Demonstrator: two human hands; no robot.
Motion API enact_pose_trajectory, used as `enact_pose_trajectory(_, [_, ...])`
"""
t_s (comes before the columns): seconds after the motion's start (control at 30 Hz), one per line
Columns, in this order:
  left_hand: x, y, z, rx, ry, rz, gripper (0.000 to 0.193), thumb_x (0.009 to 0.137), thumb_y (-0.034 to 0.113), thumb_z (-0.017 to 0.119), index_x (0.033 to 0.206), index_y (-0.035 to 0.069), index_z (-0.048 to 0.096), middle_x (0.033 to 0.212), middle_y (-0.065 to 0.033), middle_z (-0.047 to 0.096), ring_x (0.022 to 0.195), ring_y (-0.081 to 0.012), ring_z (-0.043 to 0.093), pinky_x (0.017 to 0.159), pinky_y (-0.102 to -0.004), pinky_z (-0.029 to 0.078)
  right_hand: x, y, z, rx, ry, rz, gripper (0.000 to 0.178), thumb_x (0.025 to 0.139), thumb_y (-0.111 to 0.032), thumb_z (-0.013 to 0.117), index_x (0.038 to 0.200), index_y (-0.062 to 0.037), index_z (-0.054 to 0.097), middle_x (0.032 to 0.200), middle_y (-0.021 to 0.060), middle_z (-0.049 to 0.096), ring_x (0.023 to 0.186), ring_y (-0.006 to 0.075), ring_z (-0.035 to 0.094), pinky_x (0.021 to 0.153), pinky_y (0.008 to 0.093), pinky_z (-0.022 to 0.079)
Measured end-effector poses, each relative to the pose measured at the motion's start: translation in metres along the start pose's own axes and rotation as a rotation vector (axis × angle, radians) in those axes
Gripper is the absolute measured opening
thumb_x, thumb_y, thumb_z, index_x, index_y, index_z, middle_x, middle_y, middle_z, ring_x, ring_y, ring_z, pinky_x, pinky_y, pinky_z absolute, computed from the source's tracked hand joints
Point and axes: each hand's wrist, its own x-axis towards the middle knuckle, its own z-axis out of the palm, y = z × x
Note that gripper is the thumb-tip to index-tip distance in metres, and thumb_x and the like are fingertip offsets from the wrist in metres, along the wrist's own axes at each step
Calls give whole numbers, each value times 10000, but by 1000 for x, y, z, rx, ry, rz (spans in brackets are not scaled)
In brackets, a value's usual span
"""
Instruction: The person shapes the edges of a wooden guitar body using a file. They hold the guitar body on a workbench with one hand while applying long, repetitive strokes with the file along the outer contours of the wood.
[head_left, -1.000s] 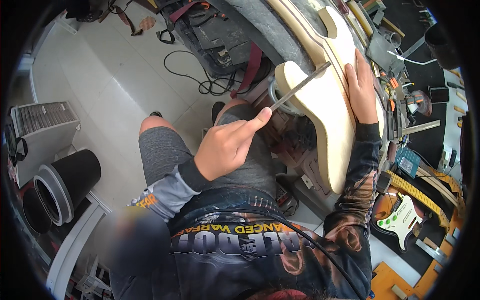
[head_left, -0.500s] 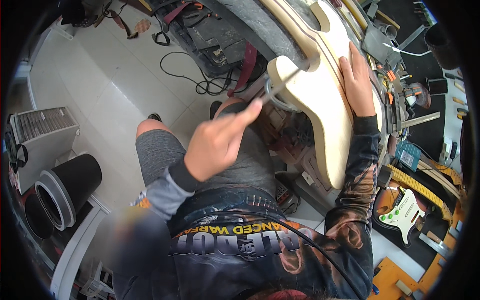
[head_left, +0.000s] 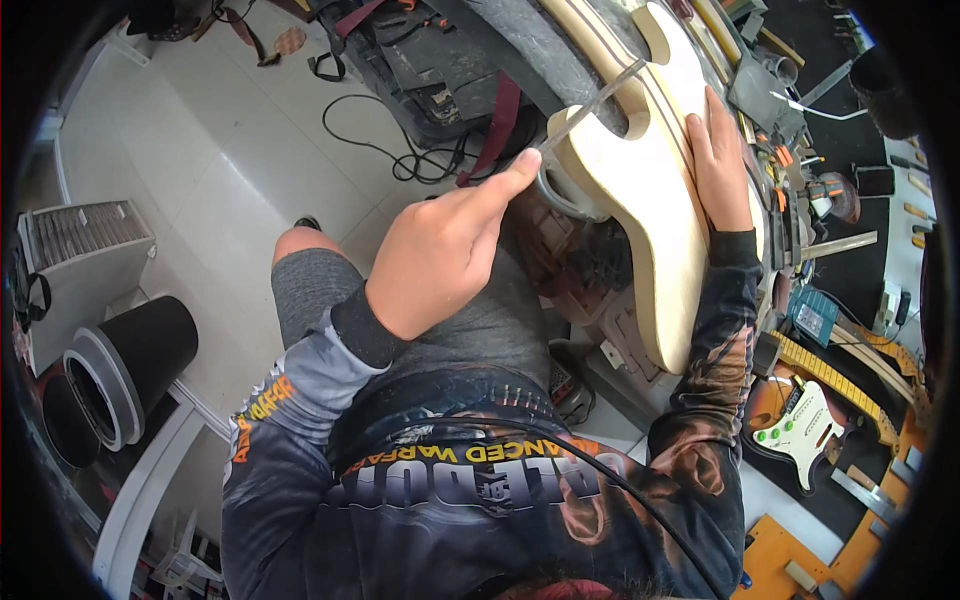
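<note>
An unfinished, pale wooden electric guitar body [head_left: 650, 190], with dark stripes along its middle, lies on the bench at an angle. My left hand [head_left: 440, 250] is closed round the near end of a long, thin metal file [head_left: 590, 112], index finger stretched along it. The file crosses the near horn, and its far end reaches over the curved cutaway beside the neck; I cannot tell exactly where it touches. Flat on the far side of the body rests my right hand [head_left: 718, 175], fingers stretched out and holding nothing.
A finished guitar with a white pickguard [head_left: 802, 430] lies at the right, near tools and wood strips. Black cables [head_left: 400, 160] trail on the floor beyond my knees. A black bin [head_left: 140, 360] stands at the left. A clear rounded container [head_left: 565, 195] sits below the near horn.
My left hand has pushed the file away from me and slightly right, so its tip lies farther up by the neck. The right hand stays on the guitar body.
</note>
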Motion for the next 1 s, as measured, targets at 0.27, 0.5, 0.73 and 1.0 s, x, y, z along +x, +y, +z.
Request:
enact_pose_trajectory(0.27, [-33,-31,22,74,-14,141,678,981,-114,675,1625,93,627,1125,-218,789,821,-382,751,768,-439,595,0,-3,-4,0,-8,-6,699,1170,-452,557,1696,0,471,1646,291,567,1540,434,515,1299,468,372])
enact_pose_trajectory(0.5, [-33,-61,57,-59,126,191,666,989,-116,687,1617,100,633,1076,-202,790,836,-385,764,783,-413,611,0,-10,-7,14,-40,23,679,1180,-412,544,1700,17,459,1666,292,546,1565,422,498,1318,455,348])
enact_pose_trajectory(0.73, [7,-69,61,-91,183,233,645,1001,-107,684,1616,77,620,1063,-207,784,822,-393,758,774,-411,608,1,-10,-5,38,-46,17,660,1186,-389,531,1701,18,460,1672,289,543,1573,409,498,1323,455,344])
enact_pose_trajectory(1.0, [-23,-89,91,-134,157,395,730,969,-137,668,1659,78,562,854,-126,649,719,-341,675,665,-410,543,0,-10,-10,23,-68,18,635,1194,-362,519,1706,10,460,1675,284,538,1572,413,496,1323,459,340])
